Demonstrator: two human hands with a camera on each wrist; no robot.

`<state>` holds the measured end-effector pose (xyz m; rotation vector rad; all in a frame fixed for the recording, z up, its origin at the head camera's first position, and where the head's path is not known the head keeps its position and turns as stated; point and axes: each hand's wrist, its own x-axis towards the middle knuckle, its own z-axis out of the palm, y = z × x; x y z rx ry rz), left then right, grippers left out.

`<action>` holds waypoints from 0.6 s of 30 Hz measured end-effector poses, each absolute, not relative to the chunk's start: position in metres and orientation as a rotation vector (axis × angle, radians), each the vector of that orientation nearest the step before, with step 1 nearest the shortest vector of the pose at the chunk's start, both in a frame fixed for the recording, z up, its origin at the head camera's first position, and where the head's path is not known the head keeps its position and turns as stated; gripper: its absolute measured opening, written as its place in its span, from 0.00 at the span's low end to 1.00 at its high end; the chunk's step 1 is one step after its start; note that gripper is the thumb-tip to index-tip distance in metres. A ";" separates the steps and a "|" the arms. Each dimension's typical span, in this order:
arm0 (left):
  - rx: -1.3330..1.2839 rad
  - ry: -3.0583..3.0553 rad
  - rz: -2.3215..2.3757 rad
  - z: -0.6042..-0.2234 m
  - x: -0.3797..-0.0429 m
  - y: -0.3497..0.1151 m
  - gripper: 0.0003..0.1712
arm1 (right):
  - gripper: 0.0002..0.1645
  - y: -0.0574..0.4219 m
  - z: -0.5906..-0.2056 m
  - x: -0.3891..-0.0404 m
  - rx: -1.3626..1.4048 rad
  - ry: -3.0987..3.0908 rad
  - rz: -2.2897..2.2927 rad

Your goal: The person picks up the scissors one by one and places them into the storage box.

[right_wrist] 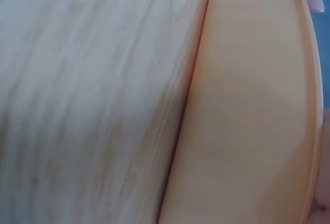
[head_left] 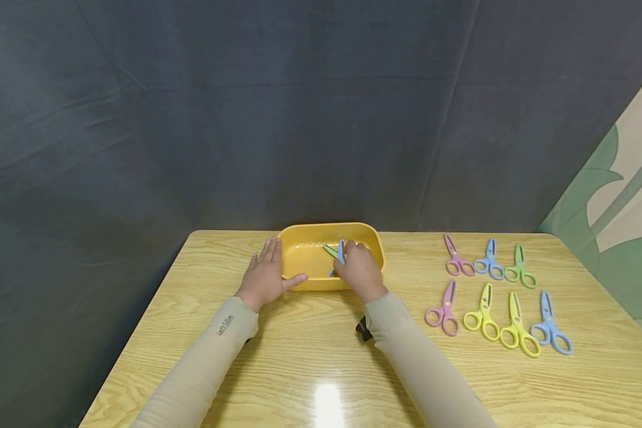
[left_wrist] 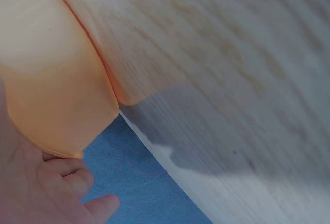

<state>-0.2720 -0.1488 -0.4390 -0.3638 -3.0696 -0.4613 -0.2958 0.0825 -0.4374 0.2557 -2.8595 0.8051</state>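
Observation:
A yellow plastic bin (head_left: 305, 285) stands near the table's back edge. My left hand (head_left: 264, 276) rests against its left end, fingers straight and the thumb over the front rim; in the left wrist view the fingers (left_wrist: 77, 183) touch the bin's rim. Inside the bin's right half my right hand (head_left: 361, 270) reaches down with curled fingers and grips blue scissors (head_left: 341, 251), whose blade points up. Green scissors (head_left: 329, 251) lie beside them, partly hidden by the hand. The right wrist view mostly shows the bin's outer wall (right_wrist: 247, 105).
On the wooden table (head_left: 299, 356) to the right, several scissors lie in two rough rows, among them purple scissors (head_left: 447, 309), yellow scissors (head_left: 516, 327), blue scissors (head_left: 548, 324) and green scissors (head_left: 520, 267). A dark curtain (head_left: 299, 119) hangs behind the table.

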 end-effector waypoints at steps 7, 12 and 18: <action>-0.368 -3.065 -0.459 -0.439 -0.272 -0.148 0.66 | 0.19 0.090 -0.440 -0.291 0.418 -2.755 0.915; -0.368 -3.067 -0.452 -0.440 -0.273 -0.149 0.66 | 0.17 0.096 -0.442 -0.287 0.582 -2.656 0.957; -0.369 -3.065 -0.456 -0.439 -0.273 -0.149 0.66 | 0.19 0.105 -0.438 -0.279 0.627 -2.621 1.073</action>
